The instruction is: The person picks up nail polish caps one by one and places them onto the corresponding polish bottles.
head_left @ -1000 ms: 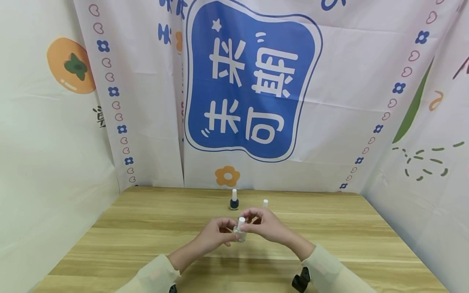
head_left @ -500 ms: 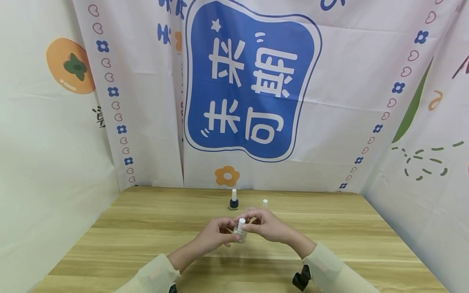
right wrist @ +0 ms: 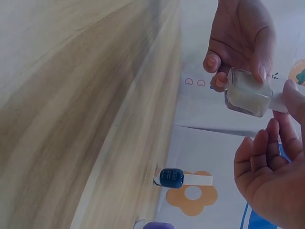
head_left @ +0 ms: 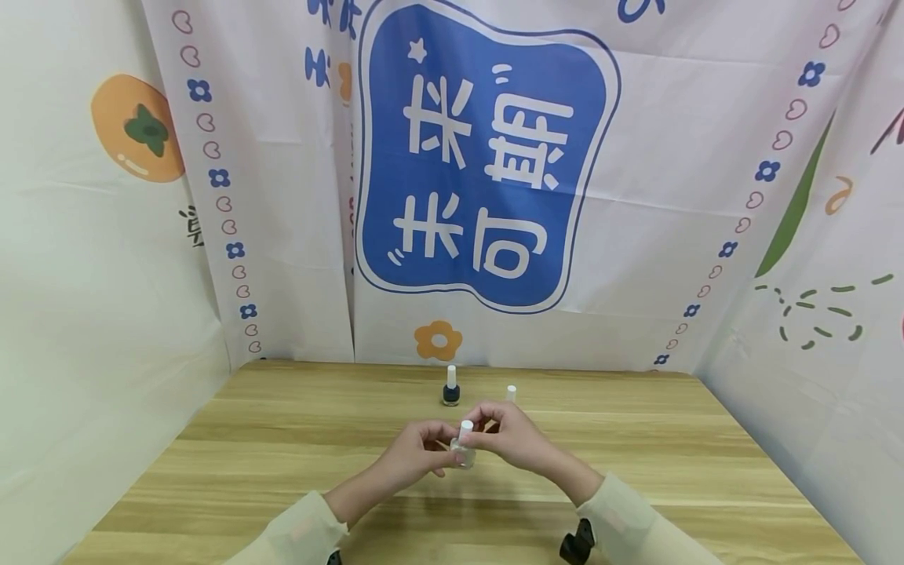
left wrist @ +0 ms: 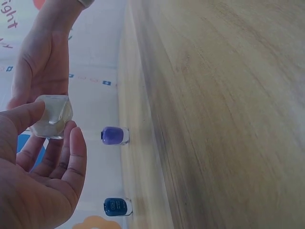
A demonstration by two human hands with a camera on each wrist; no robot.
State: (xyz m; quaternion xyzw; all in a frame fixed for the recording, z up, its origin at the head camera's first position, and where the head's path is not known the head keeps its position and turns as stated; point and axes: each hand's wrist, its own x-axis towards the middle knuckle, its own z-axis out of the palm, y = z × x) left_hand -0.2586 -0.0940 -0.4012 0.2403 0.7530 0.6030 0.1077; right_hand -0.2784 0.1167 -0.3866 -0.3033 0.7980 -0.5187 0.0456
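Observation:
A bottle of pale, nearly clear nail polish [head_left: 462, 455] is held above the table, tilted slightly, its white cap [head_left: 466, 428] on top. My left hand [head_left: 413, 450] pinches the glass body; in the left wrist view its thumb lies across the bottle [left wrist: 58, 117]. My right hand [head_left: 515, 436] pinches the cap between thumb and fingers. From the right wrist side, the cap [right wrist: 279, 101] is seated on the bottle neck, partly covered by the right thumb.
Behind the hands, a dark blue-green nail polish bottle [head_left: 451, 393] stands upright on the wooden table [head_left: 297, 439]. To its right is a purple bottle [left wrist: 113, 135], of which the head view shows only the white cap [head_left: 512, 391]. A printed cloth [head_left: 636, 259] hangs behind the table.
My right fingers have shifted slightly around the cap, away from it and back. My left hand and the bottle stay almost in place.

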